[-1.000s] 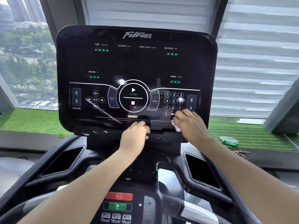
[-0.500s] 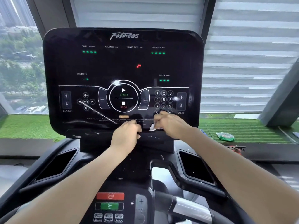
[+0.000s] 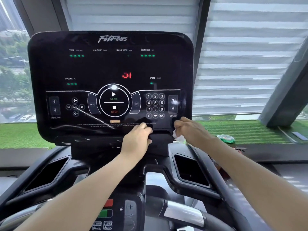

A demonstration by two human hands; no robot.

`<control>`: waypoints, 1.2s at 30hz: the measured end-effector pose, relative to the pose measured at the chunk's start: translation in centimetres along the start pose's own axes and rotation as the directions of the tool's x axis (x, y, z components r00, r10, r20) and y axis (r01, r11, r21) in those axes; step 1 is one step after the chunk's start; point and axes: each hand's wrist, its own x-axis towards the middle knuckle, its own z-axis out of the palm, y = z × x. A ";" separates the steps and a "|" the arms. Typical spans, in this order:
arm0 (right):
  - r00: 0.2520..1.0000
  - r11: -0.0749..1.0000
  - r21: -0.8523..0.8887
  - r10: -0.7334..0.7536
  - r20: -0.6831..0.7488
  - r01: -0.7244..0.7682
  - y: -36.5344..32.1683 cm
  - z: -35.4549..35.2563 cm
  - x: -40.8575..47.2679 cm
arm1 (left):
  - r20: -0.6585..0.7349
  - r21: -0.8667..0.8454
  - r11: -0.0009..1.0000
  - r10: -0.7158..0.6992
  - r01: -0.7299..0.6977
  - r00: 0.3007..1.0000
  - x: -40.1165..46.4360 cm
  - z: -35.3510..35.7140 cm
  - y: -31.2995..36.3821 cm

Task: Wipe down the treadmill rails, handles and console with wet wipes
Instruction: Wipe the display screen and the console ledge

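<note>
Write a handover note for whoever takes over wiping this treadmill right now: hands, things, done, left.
Left hand: curled on the ledge under the console, no wipe visible in it.
Right hand: holds the white wet wipe at the console's lower right edge, below the SPEED buttons.
Wipes pack: on the green sill to the right.
Done: cannot tell; streaks show on the console's lower left.
Left: console top unclear; the handles and rails look untouched.

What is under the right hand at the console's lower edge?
A crumpled white wet wipe shows beneath the right hand; most of it and the console edge there are covered.
</note>
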 end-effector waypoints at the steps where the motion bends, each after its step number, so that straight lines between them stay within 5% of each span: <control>1: 0.999 0.999 0.014 0.032 -0.014 -0.032 0.2 -0.1 -0.6 | -0.002 -0.006 1.000 -0.001 0.001 1.000 0.1 0.2 0.2; 6: 0.957 0.967 0.040 0.255 -0.139 -0.252 2.1 -1.7 -1.1 | -0.024 -0.047 0.998 -0.053 0.052 0.998 0.6 0.5 0.5; 12: 0.785 0.869 0.306 0.487 -0.382 -0.390 1.8 0.5 1.2 | -0.043 -0.027 0.997 -0.067 0.066 0.997 0.6 0.6 0.6; 18: 0.835 0.943 0.253 0.312 -0.453 -0.216 -0.4 4.8 -1.6 | -0.065 -0.057 0.995 -0.080 0.077 0.995 0.6 1.2 0.5; 26: 0.872 0.985 -0.008 0.150 -0.466 -0.174 0.5 4.3 -1.1 | -0.064 -0.064 0.996 -0.071 0.067 0.995 0.4 0.9 0.5; 36: 0.900 0.995 0.067 0.090 -0.427 -0.068 -2.2 5.2 1.5 | -0.086 -0.028 0.998 -0.057 0.055 0.995 0.5 0.7 0.6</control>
